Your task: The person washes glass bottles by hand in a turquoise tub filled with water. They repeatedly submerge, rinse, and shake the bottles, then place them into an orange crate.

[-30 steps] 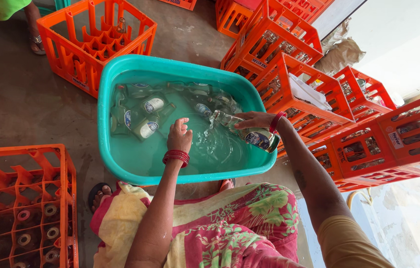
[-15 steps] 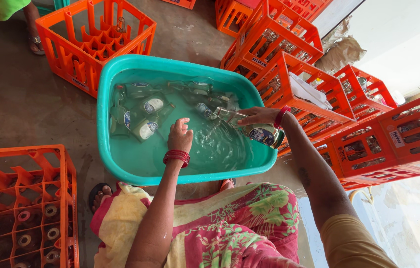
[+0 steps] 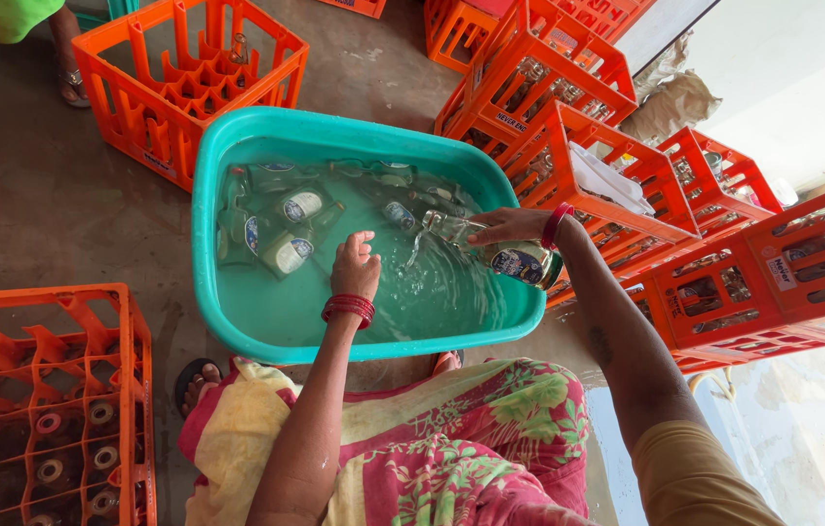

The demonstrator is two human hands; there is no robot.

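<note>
While right hand [image 3: 508, 226] is gripping glass bottle [image 3: 490, 251] tilted over teal tub [image 3: 237, 343], neck pointing left toward left hand [image 3: 354, 268], left hand is hovering half-curled, empty, nearer submerged bottles [image 3: 286, 229].

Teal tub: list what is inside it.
The teal tub holds water with several clear glass bottles lying submerged at the far side. The left hand hovers over the water. Rippled water and glare hide the exact bottle count.

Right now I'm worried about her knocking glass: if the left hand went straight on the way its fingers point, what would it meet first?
The left hand would probably first meet the sunken bottles in the tub, though depth underwater is unclear.
</note>
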